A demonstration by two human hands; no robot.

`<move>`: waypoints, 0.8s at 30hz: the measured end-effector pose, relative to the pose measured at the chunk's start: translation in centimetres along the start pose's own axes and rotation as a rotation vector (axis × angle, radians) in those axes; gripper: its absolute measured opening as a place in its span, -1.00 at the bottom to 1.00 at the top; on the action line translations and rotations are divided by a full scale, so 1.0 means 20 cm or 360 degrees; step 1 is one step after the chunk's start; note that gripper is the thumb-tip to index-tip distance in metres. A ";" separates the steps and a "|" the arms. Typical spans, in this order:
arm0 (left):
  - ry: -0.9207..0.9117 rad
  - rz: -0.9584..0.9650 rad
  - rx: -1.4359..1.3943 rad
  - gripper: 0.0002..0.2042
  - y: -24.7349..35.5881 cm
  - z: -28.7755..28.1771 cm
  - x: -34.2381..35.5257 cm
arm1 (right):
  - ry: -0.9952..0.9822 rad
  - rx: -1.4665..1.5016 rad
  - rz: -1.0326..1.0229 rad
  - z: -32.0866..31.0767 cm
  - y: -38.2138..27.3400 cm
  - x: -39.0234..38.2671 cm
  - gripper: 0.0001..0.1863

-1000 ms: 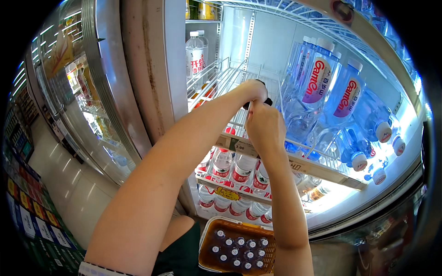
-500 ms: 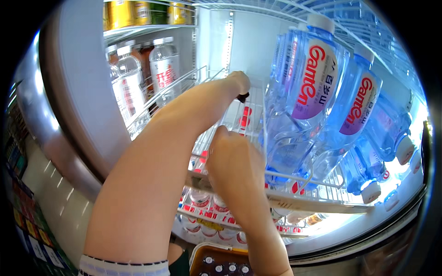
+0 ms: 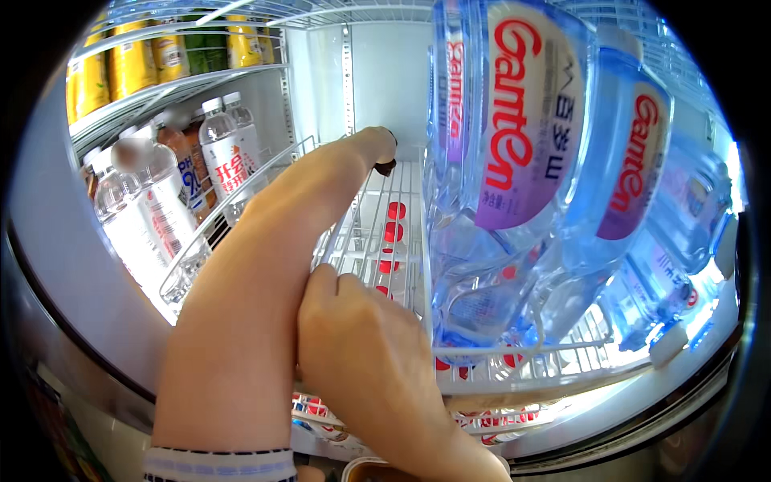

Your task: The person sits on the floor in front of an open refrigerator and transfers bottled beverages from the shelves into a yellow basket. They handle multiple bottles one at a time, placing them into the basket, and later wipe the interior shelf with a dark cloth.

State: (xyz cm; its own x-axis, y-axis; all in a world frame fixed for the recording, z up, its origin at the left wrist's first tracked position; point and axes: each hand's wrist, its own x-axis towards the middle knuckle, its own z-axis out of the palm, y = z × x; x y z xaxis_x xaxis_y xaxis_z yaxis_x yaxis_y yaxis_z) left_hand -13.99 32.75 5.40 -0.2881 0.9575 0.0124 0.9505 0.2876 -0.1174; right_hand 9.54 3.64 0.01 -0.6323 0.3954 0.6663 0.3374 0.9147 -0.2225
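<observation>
Stretched far into the fridge, my left hand [image 3: 376, 146] is closed near the back of a white wire shelf [image 3: 407, 277]. A small dark thing [image 3: 385, 168] shows under its fingers, too little of it to name. Closer in, my right hand [image 3: 361, 333] is curled into a fist at the shelf's front, beside my left forearm. Its fingertips are turned away, so what they grip, if anything, is hidden. Right of both hands stand large blue-tinted water bottles [image 3: 522, 120] with white and purple labels. Red-capped bottles [image 3: 393, 232] show through the wires below.
Behind a wire divider [image 3: 233, 201] on the left are clear bottles [image 3: 225, 149] with white labels. Yellow packages [image 3: 132, 60] fill the shelf above them. Further blue bottles [image 3: 675, 217] lean at the right. An orange-brown crate [image 3: 377, 471] peeks in at the bottom edge.
My view has shifted closer to the shelf, so the blue bottles look larger and the crate has mostly left the picture. Both hands remain closed, the left deep inside, the right at the front.
</observation>
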 end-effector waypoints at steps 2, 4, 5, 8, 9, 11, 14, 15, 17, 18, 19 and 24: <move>0.0008 -0.0001 0.0047 -0.73 0.01 0.01 -0.05 | -0.0057 0.0075 0.0114 -0.01 -0.01 0.01 -0.81; 0.0028 0.0014 0.0100 -0.72 0.05 -0.02 -0.12 | 0.0000 0.0157 0.0130 -0.02 -0.01 0.01 -0.86; 0.0008 -0.0014 0.0139 -0.72 0.02 0.01 -0.17 | -0.0013 0.0199 0.0180 -0.01 -0.01 0.02 -0.87; 0.0000 -0.0026 0.0243 -0.70 0.03 0.03 -0.32 | -0.0032 0.0249 0.0359 0.00 -0.03 0.05 -0.90; 0.0001 -0.0026 0.0288 -0.70 0.02 0.05 -0.38 | 0.0018 0.0279 0.0379 0.00 -0.05 0.06 -0.91; -0.0013 0.0003 0.0335 -0.69 0.07 0.02 -0.54 | 0.0138 0.0262 0.0389 0.01 -0.05 0.07 -0.91; -0.0292 0.0055 0.0171 -0.65 0.15 -0.07 -0.82 | 0.0252 0.0220 0.0404 0.02 -0.02 0.05 -0.88; -0.0155 0.0085 0.0004 -0.68 0.17 -0.07 -0.89 | 0.0301 0.0195 0.0427 0.01 0.00 0.05 -0.86; -0.0074 0.0115 -0.0308 -0.70 0.11 -0.02 -0.96 | 0.0454 0.0224 0.0392 0.04 0.00 0.06 -0.80; -0.0130 0.0104 -0.0448 -0.70 0.03 0.02 -0.97 | 0.0525 0.0278 0.0315 0.05 -0.03 0.07 -0.80; -0.0241 0.0038 -0.0454 -0.61 -0.04 0.02 -1.01 | 0.0593 0.0337 0.0231 0.07 -0.06 0.08 -0.79; -0.0090 0.0265 -0.1746 -0.75 0.00 0.06 -1.41 | 0.0899 0.0452 0.0031 0.07 -0.01 0.08 -0.95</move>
State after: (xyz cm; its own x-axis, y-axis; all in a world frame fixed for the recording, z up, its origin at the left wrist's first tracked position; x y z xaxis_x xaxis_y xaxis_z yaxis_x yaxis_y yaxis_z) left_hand -6.07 5.62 3.87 -0.1255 0.9917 0.0297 0.5570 0.0456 0.8293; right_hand 7.48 4.31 0.18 -0.1359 0.3776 0.9159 0.0981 0.9251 -0.3668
